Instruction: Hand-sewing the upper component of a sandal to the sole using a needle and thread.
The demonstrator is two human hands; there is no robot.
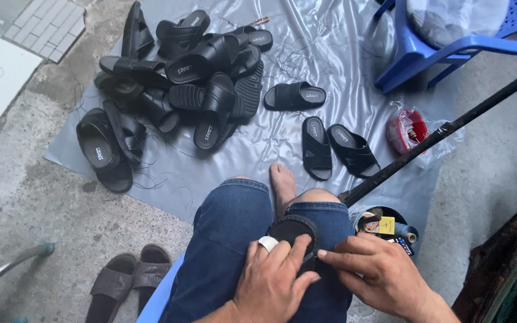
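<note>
Both the left hand (pixel 273 281) and right hand (pixel 378 272) pinch a light, bendy black sandal (pixel 291 230) by its rim, on the knee (pixel 312 209)

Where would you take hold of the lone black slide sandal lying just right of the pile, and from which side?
Probably by the wide strap of the lone sandal, coming from above. It lies flat and sole-down on the grey plastic sheet, apart from the pile, so the raised strap arches clear of the footbed and offers a band to pinch.
</note>
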